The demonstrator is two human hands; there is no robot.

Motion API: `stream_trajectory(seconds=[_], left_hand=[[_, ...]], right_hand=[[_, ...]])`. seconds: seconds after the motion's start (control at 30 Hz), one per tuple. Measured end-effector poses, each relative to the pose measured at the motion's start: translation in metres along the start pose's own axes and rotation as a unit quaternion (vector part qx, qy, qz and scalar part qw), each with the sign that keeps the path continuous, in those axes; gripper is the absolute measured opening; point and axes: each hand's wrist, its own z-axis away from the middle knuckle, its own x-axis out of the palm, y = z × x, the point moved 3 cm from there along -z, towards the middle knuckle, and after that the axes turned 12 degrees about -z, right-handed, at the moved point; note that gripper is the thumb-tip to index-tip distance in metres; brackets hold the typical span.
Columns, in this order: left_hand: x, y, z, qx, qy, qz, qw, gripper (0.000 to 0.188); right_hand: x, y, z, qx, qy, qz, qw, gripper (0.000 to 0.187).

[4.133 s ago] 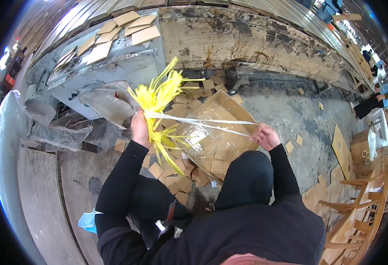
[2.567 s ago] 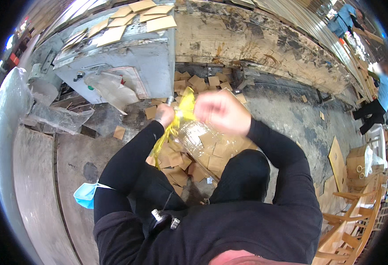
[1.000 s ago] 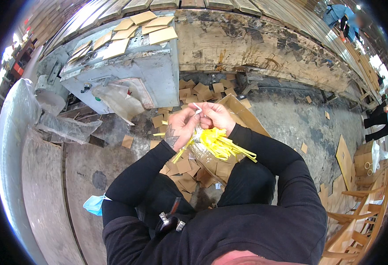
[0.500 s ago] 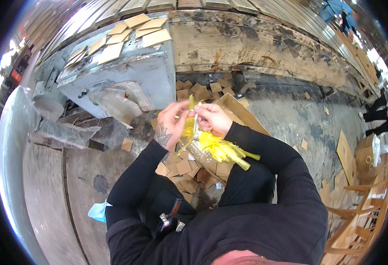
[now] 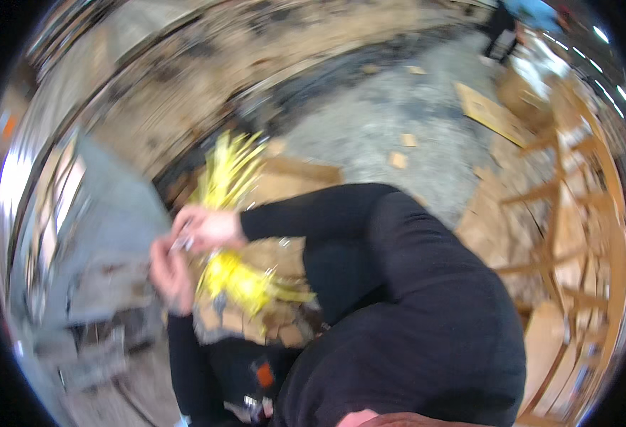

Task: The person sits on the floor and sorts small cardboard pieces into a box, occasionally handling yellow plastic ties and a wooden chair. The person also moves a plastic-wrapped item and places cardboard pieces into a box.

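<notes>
In front of me at left, both my hands meet, closed and smeared by motion. The fingertips of my right hand [image 5: 212,228] pinch a small whitish strip [image 5: 183,244]. My left hand [image 5: 173,276] is just below, its fingers bent against the same strip. A bunch of bright yellow strips [image 5: 233,281] hangs under my right wrist, its loose ends pointing right. More thin yellow strips [image 5: 231,171] fan out above that wrist. Whether the two bunches are joined is hidden by my hand and forearm.
An open cardboard box [image 5: 302,169] stands beyond my right forearm. Small brown pieces [image 5: 235,320] lie below the yellow bunch. A grey metal cabinet [image 5: 117,192] is at left, wooden chair frames [image 5: 591,206] at right. Another person [image 5: 502,32] stands far right.
My view has swung to the right, so the hands and yellow strips appear further left and the picture is blurred. The yellow strips now spread above and below my right wrist.
</notes>
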Motion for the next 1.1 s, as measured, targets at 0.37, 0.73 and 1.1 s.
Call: stream_trajectory(seconds=[0.37,0.73,1.1], left_hand=[[0.019,-0.014,0.005,-0.110,-0.209,0.220,0.946,0.009],[0.019,-0.058,0.015,-0.206,-0.175,0.426,0.863,0.016],[0.028,-0.101,0.018,-0.171,-0.239,0.581,0.759,0.044]], right_hand=[[-0.002,-0.017,0.010,0.062,-0.001,-0.055,0.997,0.012],[-0.001,-0.026,0.007,-0.049,-0.151,0.245,0.956,0.016],[0.026,-0.038,0.024,-0.371,-0.025,0.564,0.737,0.019]])
